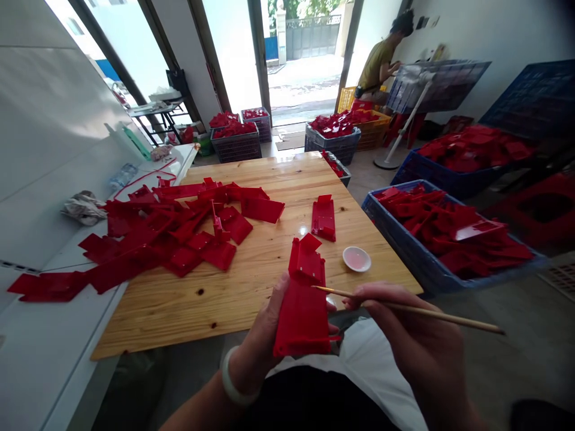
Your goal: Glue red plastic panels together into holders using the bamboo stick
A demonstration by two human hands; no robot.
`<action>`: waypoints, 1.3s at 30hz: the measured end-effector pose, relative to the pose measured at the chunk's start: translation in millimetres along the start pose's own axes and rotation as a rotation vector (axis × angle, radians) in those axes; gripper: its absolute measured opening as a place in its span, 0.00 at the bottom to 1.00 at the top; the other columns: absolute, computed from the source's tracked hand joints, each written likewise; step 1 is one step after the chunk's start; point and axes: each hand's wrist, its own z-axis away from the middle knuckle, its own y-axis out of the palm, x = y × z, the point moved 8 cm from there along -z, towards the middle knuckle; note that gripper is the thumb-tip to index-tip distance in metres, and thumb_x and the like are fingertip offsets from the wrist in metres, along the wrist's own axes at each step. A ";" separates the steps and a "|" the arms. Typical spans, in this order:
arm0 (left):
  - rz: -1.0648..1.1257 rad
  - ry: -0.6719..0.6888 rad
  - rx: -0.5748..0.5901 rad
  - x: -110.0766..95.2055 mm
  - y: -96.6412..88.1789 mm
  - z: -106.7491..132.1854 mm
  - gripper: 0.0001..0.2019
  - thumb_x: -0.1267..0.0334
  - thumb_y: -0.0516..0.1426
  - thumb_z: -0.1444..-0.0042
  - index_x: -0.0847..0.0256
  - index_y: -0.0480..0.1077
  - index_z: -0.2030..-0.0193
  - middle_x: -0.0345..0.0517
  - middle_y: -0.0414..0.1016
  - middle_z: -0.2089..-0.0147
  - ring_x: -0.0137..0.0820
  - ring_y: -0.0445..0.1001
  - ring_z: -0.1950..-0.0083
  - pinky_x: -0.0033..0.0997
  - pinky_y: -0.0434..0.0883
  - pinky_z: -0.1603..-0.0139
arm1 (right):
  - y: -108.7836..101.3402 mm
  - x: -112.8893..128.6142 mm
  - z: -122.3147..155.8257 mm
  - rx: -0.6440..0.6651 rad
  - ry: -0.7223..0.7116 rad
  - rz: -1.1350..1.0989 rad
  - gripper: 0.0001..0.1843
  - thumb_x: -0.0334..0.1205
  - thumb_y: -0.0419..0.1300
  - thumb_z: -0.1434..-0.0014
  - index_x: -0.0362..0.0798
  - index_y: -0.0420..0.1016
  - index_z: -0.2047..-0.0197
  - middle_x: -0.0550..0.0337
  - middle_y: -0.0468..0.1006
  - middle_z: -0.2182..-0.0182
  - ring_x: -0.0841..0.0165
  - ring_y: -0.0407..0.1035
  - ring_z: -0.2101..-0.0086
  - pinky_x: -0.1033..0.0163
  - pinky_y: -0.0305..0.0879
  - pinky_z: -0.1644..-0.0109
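While left hand (265, 335) clenches red plastic part (303, 317), right hand (413, 323) pinches thin brush (476, 325), tip just beside part.

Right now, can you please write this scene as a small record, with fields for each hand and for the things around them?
left hand: the left hand grips a red plastic piece
right hand: the right hand holds a thin wooden stick, its tip at the red piece
nearby: a small white dish, pinkish inside, on a wooden table
around: a blue crate full of red pieces, right of the table
background: a person working near the doorway
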 end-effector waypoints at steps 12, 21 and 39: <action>0.054 -0.018 0.072 -1.8 8.0 3.0 0.37 0.33 0.54 0.27 0.72 0.80 0.41 0.71 0.87 0.46 0.56 0.90 0.52 0.56 0.85 0.44 | 0.4 -6.6 0.2 -0.025 -0.094 0.104 0.12 0.32 0.70 0.30 0.58 0.88 0.48 0.64 0.90 0.60 0.68 0.86 0.63 0.68 0.83 0.54; 0.009 -0.040 0.072 4.5 3.1 -4.3 0.38 0.34 0.48 0.24 0.72 0.80 0.42 0.72 0.86 0.44 0.52 0.90 0.57 0.46 0.86 0.57 | 5.9 -2.9 -0.3 0.009 -0.109 0.121 0.12 0.32 0.68 0.28 0.57 0.86 0.47 0.61 0.90 0.62 0.65 0.86 0.65 0.64 0.85 0.59; 0.036 -0.064 0.036 6.8 4.3 0.0 0.37 0.33 0.50 0.25 0.69 0.81 0.43 0.68 0.87 0.46 0.47 0.89 0.59 0.46 0.87 0.56 | 3.5 -7.8 -1.8 -0.065 -0.131 0.208 0.04 0.38 0.70 0.28 0.55 0.86 0.50 0.64 0.88 0.67 0.67 0.84 0.70 0.65 0.84 0.63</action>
